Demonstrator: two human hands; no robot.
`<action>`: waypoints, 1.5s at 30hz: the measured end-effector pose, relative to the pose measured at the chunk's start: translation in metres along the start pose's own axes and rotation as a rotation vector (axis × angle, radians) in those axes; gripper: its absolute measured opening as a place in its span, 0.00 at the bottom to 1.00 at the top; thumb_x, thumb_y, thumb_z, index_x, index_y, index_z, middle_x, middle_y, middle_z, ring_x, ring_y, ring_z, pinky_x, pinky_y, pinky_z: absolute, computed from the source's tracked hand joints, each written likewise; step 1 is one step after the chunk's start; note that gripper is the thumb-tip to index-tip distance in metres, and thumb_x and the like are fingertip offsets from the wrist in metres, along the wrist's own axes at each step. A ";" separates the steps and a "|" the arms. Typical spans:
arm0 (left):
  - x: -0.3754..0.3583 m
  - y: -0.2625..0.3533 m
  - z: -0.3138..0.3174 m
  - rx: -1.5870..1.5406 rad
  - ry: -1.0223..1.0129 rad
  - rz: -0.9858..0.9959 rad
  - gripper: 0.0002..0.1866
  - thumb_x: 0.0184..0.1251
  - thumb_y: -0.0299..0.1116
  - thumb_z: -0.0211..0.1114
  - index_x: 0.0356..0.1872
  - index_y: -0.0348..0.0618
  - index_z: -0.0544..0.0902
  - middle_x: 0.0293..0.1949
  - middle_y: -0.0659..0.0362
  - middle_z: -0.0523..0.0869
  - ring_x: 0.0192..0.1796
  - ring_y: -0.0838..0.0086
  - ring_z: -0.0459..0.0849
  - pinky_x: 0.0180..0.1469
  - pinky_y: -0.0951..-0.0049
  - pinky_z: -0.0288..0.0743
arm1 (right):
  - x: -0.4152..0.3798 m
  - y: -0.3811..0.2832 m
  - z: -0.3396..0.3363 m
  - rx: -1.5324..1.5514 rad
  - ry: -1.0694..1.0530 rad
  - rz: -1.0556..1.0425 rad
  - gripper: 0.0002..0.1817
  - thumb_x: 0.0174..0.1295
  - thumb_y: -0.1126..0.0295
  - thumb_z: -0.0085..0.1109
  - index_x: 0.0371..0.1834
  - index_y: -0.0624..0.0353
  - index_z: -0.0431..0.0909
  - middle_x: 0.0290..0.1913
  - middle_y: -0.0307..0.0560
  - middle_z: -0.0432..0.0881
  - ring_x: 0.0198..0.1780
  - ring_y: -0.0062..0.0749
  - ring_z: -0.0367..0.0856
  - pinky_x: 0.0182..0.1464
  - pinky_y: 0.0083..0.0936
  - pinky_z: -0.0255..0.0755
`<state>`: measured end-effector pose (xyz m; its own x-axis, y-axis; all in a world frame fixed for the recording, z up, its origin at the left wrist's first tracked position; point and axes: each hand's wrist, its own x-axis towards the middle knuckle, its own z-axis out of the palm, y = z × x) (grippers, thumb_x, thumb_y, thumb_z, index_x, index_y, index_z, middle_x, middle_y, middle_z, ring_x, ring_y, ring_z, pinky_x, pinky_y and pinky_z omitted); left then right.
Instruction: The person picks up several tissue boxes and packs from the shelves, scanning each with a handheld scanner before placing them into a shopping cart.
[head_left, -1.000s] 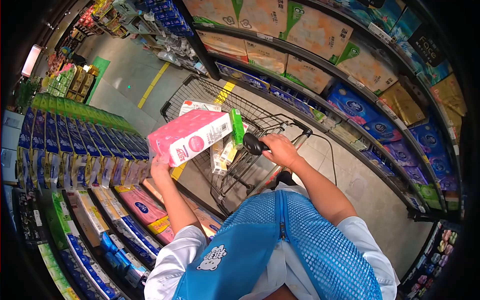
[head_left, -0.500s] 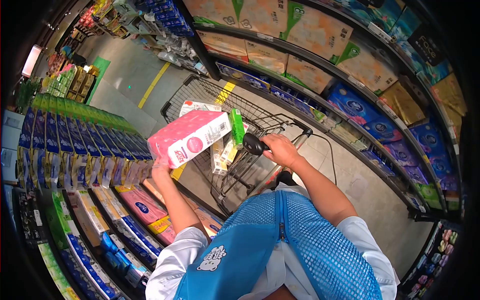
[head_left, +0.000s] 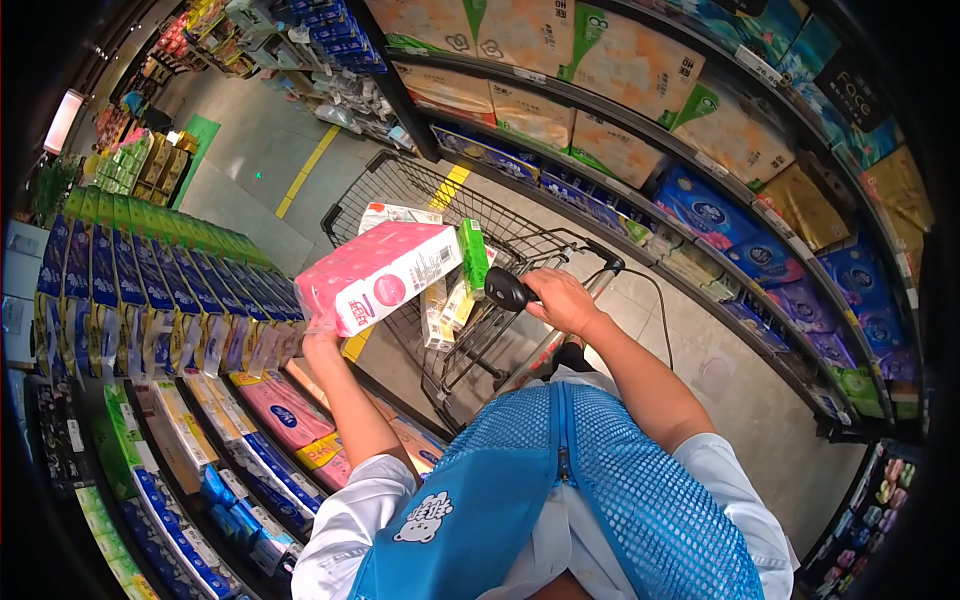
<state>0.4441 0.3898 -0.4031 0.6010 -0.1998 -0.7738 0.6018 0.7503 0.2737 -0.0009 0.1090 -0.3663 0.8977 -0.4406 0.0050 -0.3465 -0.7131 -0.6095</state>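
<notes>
A large pink-and-white plastic-wrapped pack [head_left: 385, 270], which looks like tissue rolls, is held up by my left hand [head_left: 322, 332] at its near left corner. My left fingers are closed on the wrapper and partly hidden by it. In my right hand [head_left: 562, 300] is a black handheld barcode scanner [head_left: 508, 289], its head pointing at the pack's right end. A black wire shopping cart [head_left: 520, 222] stands beneath. Inside it I see a green pack [head_left: 473, 255], a pale carton [head_left: 437, 315] and a white-and-red box [head_left: 400, 213] behind the pink pack.
Shelves with large tissue packs [head_left: 640, 60] and blue packs [head_left: 710, 210] line the right. Rows of upright blue-and-yellow packs [head_left: 150, 285] and low shelves with a pink pack [head_left: 285, 410] are at left. A tiled aisle floor [head_left: 240, 165] runs ahead.
</notes>
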 end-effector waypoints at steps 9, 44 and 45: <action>-0.003 0.002 -0.001 -0.056 0.010 -0.006 0.26 0.80 0.23 0.42 0.76 0.35 0.66 0.79 0.49 0.68 0.78 0.58 0.66 0.79 0.43 0.64 | 0.000 -0.001 -0.001 -0.004 0.005 -0.007 0.22 0.59 0.66 0.70 0.57 0.56 0.78 0.52 0.51 0.84 0.59 0.50 0.81 0.65 0.43 0.74; 0.036 0.014 -0.021 -0.143 -0.133 -0.145 0.29 0.85 0.35 0.38 0.81 0.36 0.59 0.84 0.50 0.59 0.84 0.58 0.57 0.83 0.45 0.50 | 0.001 -0.002 -0.001 0.013 0.050 -0.029 0.22 0.57 0.68 0.69 0.55 0.60 0.79 0.53 0.54 0.85 0.59 0.52 0.81 0.65 0.43 0.73; 0.038 0.014 -0.022 -0.157 -0.130 -0.155 0.29 0.85 0.35 0.38 0.81 0.36 0.59 0.84 0.50 0.59 0.84 0.58 0.57 0.83 0.46 0.51 | 0.001 -0.003 -0.001 0.010 0.053 -0.023 0.22 0.57 0.68 0.69 0.55 0.60 0.79 0.53 0.53 0.85 0.59 0.52 0.81 0.65 0.43 0.73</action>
<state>0.4637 0.4066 -0.4408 0.5763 -0.3920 -0.7171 0.6092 0.7910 0.0571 0.0010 0.1103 -0.3639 0.8896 -0.4526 0.0607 -0.3233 -0.7182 -0.6162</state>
